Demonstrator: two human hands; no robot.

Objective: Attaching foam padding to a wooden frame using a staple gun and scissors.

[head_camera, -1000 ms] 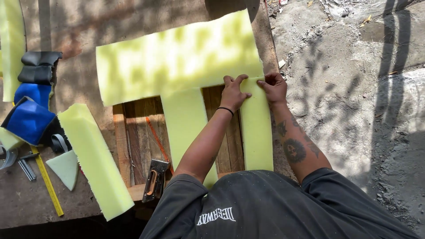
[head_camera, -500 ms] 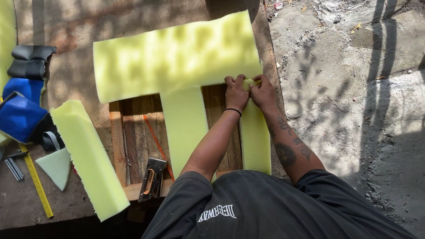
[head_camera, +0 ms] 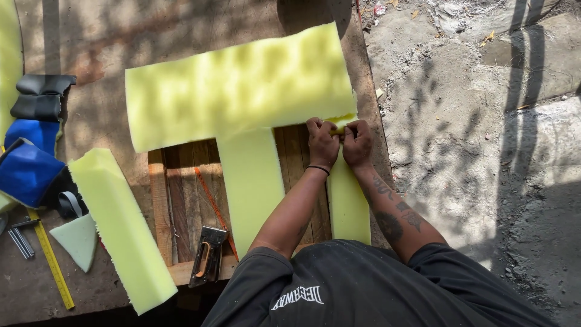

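A large slab of yellow-green foam (head_camera: 242, 85) lies across a wooden frame (head_camera: 181, 200) on the table. Two narrower foam strips run toward me beneath it, one in the middle (head_camera: 251, 181) and one at the right (head_camera: 350, 203). My left hand (head_camera: 322, 142) and my right hand (head_camera: 358, 142) are pressed together, fingers closed, pinching the foam where the big slab meets the right strip. A black band sits on my left wrist and tattoos mark my right forearm.
A loose foam block (head_camera: 121, 227) and a small foam wedge (head_camera: 77, 239) lie at the left, with blue and black upholstery pieces (head_camera: 27, 169), a yellow ruler (head_camera: 51, 260), and a staple gun (head_camera: 207, 257) at the frame's near edge. Bare concrete ground (head_camera: 484, 151) lies to the right.
My hands have drawn close together, shifting from flat on the foam to pinching its lower right corner. The view has shifted slightly.
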